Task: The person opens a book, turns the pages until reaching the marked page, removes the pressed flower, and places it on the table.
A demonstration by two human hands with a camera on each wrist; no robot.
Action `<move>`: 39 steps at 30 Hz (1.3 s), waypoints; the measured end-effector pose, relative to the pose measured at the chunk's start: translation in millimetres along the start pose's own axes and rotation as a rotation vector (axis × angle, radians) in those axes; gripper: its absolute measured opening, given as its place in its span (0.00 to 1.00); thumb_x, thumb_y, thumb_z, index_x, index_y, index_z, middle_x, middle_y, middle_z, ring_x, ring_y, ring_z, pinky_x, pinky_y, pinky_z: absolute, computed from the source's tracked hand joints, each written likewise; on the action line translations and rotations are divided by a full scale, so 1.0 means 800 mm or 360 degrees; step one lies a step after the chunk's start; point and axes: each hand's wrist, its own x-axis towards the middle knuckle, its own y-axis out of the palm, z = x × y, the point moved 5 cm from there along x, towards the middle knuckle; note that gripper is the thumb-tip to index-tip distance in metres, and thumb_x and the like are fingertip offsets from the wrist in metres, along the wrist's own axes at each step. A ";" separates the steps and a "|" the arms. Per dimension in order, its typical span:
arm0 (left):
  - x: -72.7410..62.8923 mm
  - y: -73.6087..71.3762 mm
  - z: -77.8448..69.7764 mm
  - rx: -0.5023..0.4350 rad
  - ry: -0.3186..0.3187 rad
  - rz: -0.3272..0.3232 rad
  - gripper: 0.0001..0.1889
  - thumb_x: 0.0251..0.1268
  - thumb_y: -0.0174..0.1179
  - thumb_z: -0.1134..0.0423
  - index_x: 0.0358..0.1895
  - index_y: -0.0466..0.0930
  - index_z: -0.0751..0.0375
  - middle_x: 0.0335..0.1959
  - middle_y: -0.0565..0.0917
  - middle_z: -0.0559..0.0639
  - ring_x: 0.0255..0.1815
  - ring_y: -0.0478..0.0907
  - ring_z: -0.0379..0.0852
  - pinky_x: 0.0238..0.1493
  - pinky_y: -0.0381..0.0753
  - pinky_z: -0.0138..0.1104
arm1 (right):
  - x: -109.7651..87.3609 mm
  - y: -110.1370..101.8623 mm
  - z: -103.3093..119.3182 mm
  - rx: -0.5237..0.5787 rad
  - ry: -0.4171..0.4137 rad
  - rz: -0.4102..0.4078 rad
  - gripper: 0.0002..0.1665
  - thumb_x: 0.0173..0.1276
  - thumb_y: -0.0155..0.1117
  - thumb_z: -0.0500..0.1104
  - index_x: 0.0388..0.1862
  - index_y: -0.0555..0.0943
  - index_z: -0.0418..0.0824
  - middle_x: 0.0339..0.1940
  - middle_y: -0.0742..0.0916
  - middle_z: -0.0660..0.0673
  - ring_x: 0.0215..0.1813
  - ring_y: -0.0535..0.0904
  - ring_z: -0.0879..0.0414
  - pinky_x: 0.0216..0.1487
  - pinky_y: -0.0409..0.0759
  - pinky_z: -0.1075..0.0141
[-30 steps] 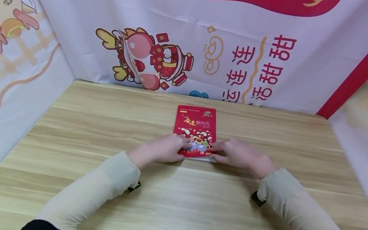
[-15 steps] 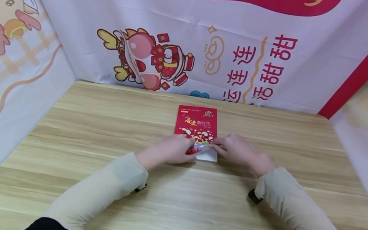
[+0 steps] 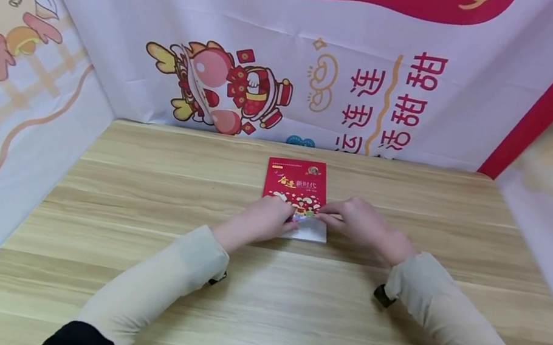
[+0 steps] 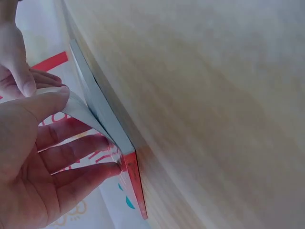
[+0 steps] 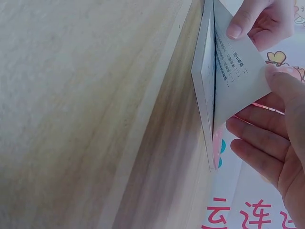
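A thick book (image 3: 298,177) with a red printed cover lies at the back middle of the table. Its lower part is peeled up, baring white pages (image 3: 311,232). My left hand (image 3: 264,217) pinches the raised part near the lower left, thumb inside and fingers on the cover side. The right hand (image 3: 357,221) pinches the lifted corner between thumb and fingers. Black print shows on the inner side of the raised leaf (image 5: 238,81) in the right wrist view. In the left wrist view, the book's page block (image 4: 112,126) stays down against the table.
The wood-grain table (image 3: 272,320) stretches around the book and towards the body. A printed cloth backdrop (image 3: 260,15) stands right behind the table's far edge, with more cloth at the left and right sides. A dark band (image 3: 384,295) hangs at the right wrist.
The lower part of the cover has been lifted from lying nearly flat, uncovering white pages. My left hand has moved right and slightly up; the right hand stays near the corner.
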 end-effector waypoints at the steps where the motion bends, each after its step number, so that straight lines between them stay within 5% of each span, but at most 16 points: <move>1: -0.001 -0.001 0.001 -0.0006 -0.0005 -0.0002 0.15 0.72 0.65 0.50 0.46 0.87 0.59 0.30 0.86 0.47 0.27 0.79 0.40 0.38 0.82 0.33 | 0.000 -0.001 0.000 0.0007 0.0000 -0.0005 0.18 0.71 0.71 0.49 0.54 0.89 0.41 0.45 0.92 0.48 0.39 0.87 0.62 0.51 0.86 0.58; 10: -0.003 -0.002 0.004 -0.0046 0.0016 0.0064 0.18 0.66 0.70 0.47 0.46 0.86 0.59 0.34 0.87 0.48 0.33 0.82 0.41 0.41 0.83 0.35 | -0.001 0.003 -0.001 -0.0029 0.0046 0.0160 0.17 0.72 0.70 0.50 0.53 0.89 0.43 0.43 0.92 0.49 0.31 0.82 0.63 0.46 0.86 0.59; 19: -0.003 -0.003 0.012 -0.0059 -0.0017 0.0121 0.20 0.62 0.73 0.46 0.48 0.87 0.58 0.38 0.87 0.47 0.38 0.82 0.41 0.45 0.82 0.33 | -0.005 0.009 -0.012 0.0046 0.0084 0.0331 0.20 0.68 0.74 0.50 0.56 0.89 0.43 0.56 0.88 0.45 0.57 0.85 0.52 0.59 0.82 0.53; 26: -0.002 -0.004 0.017 -0.0090 -0.0005 0.0140 0.21 0.62 0.72 0.47 0.51 0.88 0.57 0.41 0.88 0.47 0.39 0.80 0.42 0.50 0.82 0.35 | -0.004 0.008 -0.012 0.0056 0.0103 0.0346 0.21 0.68 0.74 0.52 0.55 0.89 0.44 0.58 0.88 0.45 0.60 0.84 0.50 0.61 0.81 0.51; 33: -0.004 -0.003 0.014 -0.0083 -0.0024 0.0189 0.20 0.67 0.70 0.46 0.51 0.87 0.57 0.38 0.86 0.45 0.33 0.80 0.41 0.42 0.81 0.34 | -0.001 0.008 -0.008 0.0027 0.0048 0.0274 0.16 0.72 0.70 0.50 0.52 0.90 0.43 0.47 0.91 0.48 0.45 0.87 0.59 0.54 0.85 0.56; 39: -0.005 -0.003 0.007 -0.0148 -0.0064 0.0132 0.22 0.65 0.71 0.45 0.52 0.85 0.58 0.39 0.87 0.47 0.33 0.80 0.41 0.45 0.83 0.35 | 0.002 0.004 -0.001 0.0007 0.0046 0.0164 0.18 0.73 0.69 0.50 0.54 0.89 0.41 0.40 0.92 0.50 0.27 0.80 0.65 0.39 0.85 0.66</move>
